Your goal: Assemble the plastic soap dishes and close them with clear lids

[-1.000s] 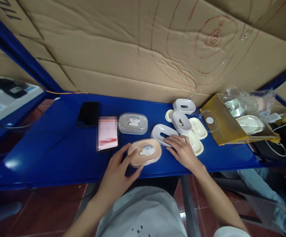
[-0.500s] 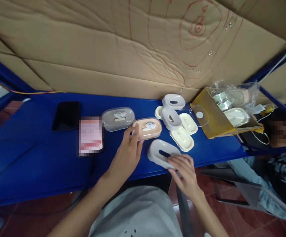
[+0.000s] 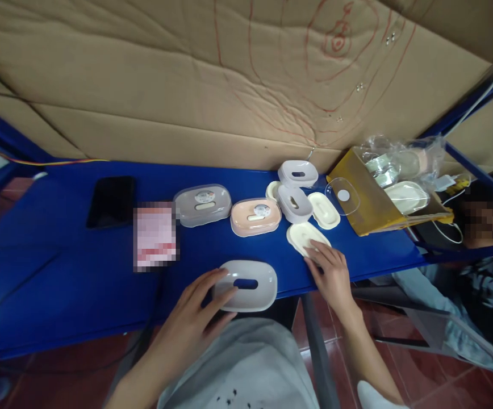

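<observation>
Plenty of blue worktop (image 3: 67, 278) stretches to my left; its front edge runs close by the near rim of the grey-white dish (image 3: 266, 285). Stickers (image 3: 262, 211) on the grey box (image 3: 184, 209) and the peach box (image 3: 243, 215) carry print too small to read. The dish is oval and glossy, with a dark central slot. My left hand (image 3: 191, 312) curls over its left end, my right hand (image 3: 332, 277) touches a cream insert (image 3: 298, 236); whether either pinches, I cannot tell.

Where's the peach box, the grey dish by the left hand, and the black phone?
Peach box (image 3: 254, 221): head view, on the middle of its top.
Grey dish (image 3: 247, 297): head view, on its inside, just below the hole.
Black phone (image 3: 112, 201): head view, on its dark face.
</observation>
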`<state>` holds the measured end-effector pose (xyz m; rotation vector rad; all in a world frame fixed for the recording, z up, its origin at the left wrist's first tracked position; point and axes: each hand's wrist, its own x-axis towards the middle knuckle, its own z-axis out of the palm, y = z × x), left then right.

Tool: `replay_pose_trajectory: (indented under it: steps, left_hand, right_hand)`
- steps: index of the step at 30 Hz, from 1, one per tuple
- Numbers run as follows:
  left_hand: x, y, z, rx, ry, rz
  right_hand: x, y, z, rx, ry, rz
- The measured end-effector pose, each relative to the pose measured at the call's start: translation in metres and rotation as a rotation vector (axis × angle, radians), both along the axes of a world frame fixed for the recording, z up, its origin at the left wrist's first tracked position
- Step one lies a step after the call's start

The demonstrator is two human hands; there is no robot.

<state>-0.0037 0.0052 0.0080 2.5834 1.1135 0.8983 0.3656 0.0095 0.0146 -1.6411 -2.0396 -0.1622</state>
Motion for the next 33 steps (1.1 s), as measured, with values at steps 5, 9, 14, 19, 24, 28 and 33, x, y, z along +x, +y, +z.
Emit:
replay_pose_trajectory:
  steps: [5,9,14,19,24,28,33]
  left_hand:
    - [0.002,0.004,0.005,0.039,-0.091,0.034]
    - [-0.002,0.005,0.016,0.088,-0.295,0.183]
    - [0.009,0.01,0.017,0.109,-0.247,0.15]
    - [0.027,0.009,0.007,0.142,-0.056,0.032]
    - [0.025,-0.003,0.006,0.19,0.053,0.023]
    - [0.016,-0.004,0.0,0.19,0.066,0.031]
    - [0.008,0.0,-0.008,0.158,0.078,-0.001]
  right_hand:
    - [-0.033,-0.032,0.008,-0.076,0.049,0.158]
    - [-0.052,-0.031,0.008,-0.102,0.048,0.241]
    - [-0.056,-0.022,0.0,-0.076,0.147,0.352]
    - [-0.042,-0.02,0.002,-0.022,0.169,0.247]
    - [-0.051,-0.015,0.003,-0.094,0.036,0.481]
    - [-0.064,-0.016,0.001,-0.108,0.01,0.498]
    - [-0.051,0.003,0.014,-0.139,-0.004,0.499]
